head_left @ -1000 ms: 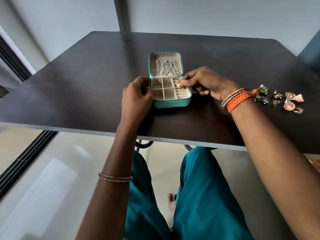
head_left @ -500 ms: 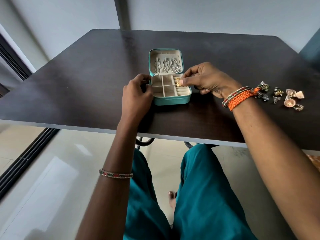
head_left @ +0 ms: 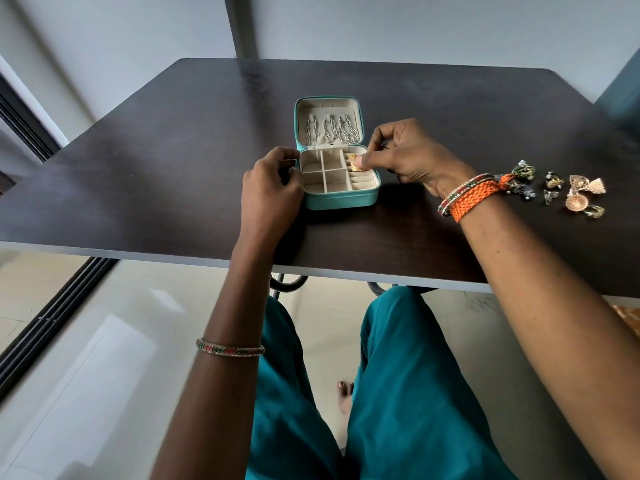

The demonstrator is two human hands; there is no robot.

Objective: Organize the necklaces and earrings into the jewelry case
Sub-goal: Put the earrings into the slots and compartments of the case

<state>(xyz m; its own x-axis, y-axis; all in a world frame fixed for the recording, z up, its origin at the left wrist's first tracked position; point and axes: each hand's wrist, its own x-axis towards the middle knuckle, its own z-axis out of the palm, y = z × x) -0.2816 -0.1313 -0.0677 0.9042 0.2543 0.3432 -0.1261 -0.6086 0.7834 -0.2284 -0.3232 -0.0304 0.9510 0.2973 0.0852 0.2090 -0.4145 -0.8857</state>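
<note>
- Head view, looking down: nearest the viewer, two forearms reach forward over a dark counter (head_left: 173,188).
- Left hand (head_left: 268,190) rests against the left side of the teal jewelry case (head_left: 341,201); its fingers curl round the case wall, a steadying grip.
- The case sits open at the middle of the counter, its tray split into cream compartments.
- Right hand (head_left: 407,157) hovers at the tray's far right corner, thumb and forefinger pinched narrowly on a small gold earring (head_left: 354,164), which sits in or just over that right-hand compartment; I cannot tell whether it has been set down.
- Judged step: seating an earring in the tray. Next, the pinch likely needs to let go, and the hand must reach right.
- Further right, well apart from the case, loose earrings (head_left: 568,190) lie on the counter, still to be stowed.
- Farthest, silver necklaces (head_left: 329,130) hang from hooks inside the upright lid.
</note>
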